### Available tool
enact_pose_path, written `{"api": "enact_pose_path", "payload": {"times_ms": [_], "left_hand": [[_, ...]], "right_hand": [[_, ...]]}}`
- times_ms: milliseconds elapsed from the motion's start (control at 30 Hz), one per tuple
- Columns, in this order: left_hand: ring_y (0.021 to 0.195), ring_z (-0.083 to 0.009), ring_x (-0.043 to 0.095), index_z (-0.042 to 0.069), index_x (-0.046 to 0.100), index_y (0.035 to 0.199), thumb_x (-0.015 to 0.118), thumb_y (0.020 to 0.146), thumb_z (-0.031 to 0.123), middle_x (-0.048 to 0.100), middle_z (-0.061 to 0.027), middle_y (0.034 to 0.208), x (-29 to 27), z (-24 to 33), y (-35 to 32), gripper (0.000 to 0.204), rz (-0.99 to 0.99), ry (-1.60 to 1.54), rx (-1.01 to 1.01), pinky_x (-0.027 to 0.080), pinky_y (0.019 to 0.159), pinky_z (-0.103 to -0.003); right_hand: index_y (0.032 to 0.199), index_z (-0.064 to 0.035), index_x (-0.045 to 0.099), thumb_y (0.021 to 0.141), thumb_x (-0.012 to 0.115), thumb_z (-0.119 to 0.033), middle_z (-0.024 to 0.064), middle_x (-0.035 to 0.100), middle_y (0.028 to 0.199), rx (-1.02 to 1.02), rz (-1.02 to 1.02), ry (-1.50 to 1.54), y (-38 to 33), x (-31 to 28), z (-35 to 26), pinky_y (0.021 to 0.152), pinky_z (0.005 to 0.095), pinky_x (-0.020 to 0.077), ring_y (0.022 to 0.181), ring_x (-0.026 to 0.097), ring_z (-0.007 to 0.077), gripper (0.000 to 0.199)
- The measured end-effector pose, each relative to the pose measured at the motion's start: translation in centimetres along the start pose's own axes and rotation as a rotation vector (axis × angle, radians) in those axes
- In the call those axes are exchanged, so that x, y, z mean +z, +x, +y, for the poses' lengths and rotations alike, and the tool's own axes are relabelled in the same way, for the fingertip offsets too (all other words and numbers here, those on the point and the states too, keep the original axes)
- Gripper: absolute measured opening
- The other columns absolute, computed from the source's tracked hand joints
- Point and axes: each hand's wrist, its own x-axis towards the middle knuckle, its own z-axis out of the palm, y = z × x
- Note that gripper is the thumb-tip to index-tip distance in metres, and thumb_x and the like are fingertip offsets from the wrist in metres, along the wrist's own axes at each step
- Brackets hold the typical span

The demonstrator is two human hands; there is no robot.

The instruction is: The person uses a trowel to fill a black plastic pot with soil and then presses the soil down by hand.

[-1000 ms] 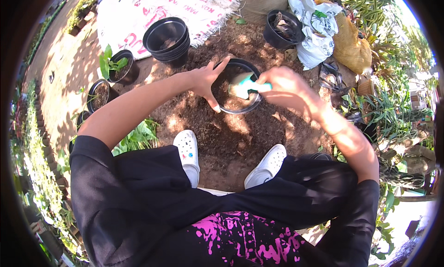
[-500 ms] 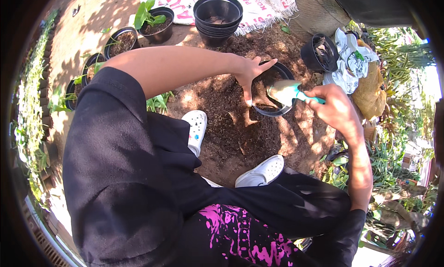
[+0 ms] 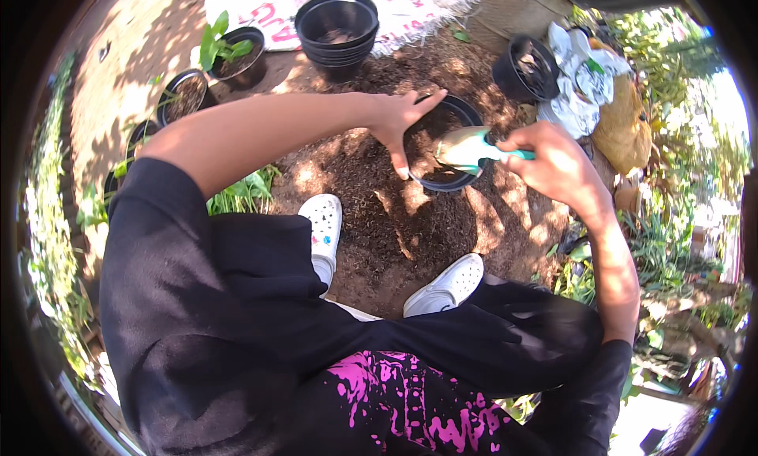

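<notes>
Near the frame's upper centre, a black plastic plant pot [image 3: 444, 186], probably light, best steadied by its rim, has the left hand [image 3: 395, 124] spread wide against it; the right hand [image 3: 554, 165] grips a garden trowel [image 3: 466, 150] by its teal handle [image 3: 517, 153].

Outdoor garden (sun-dappled): potted plants [image 3: 239, 61], loose soil [image 3: 363, 195], leafy greenery [image 3: 671, 85].

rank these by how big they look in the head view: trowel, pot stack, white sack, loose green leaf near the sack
1. White sack, even partly hidden
2. Pot stack
3. Trowel
4. Loose green leaf
</notes>
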Motion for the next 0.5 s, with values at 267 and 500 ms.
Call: {"api": "enact_pose_path", "payload": {"times_ms": [267, 500], "left_hand": [[0.145, -0.0519, 0.035, 0.018, -0.022, 0.162, 0.099, 0.053, 0.045, 0.025, -0.0417, 0.155, -0.6, 0.0, 0.1, 0.165, -0.076, -0.091, -0.026, 0.036, 0.119, -0.056], [0.147, -0.0479, 0.031, 0.011, -0.018, 0.162, 0.100, 0.050, 0.044, 0.027, -0.0328, 0.160, -0.2, 0.0, 1.1, 0.167, -0.009, -0.100, 0.043, 0.031, 0.123, -0.053]], "right_hand": [[0.118, -0.0046, 0.065, 0.098, 0.069, -0.022, 0.0000, 0.058, 0.113, 0.702, 0.031, 1.461, -1.9, 0.3, -2.2, 0.099, 0.0324, 0.0468, 0.107, 0.058, 0.0086, 0.026], [0.096, -0.0095, 0.066, 0.078, 0.071, -0.015, 0.0124, 0.065, 0.093, 0.219, -0.179, 0.081, 0.1, 5.9, 1.7, 0.081, 0.0429, 0.0536, 0.091, 0.064, 0.0312, 0.019]]}}
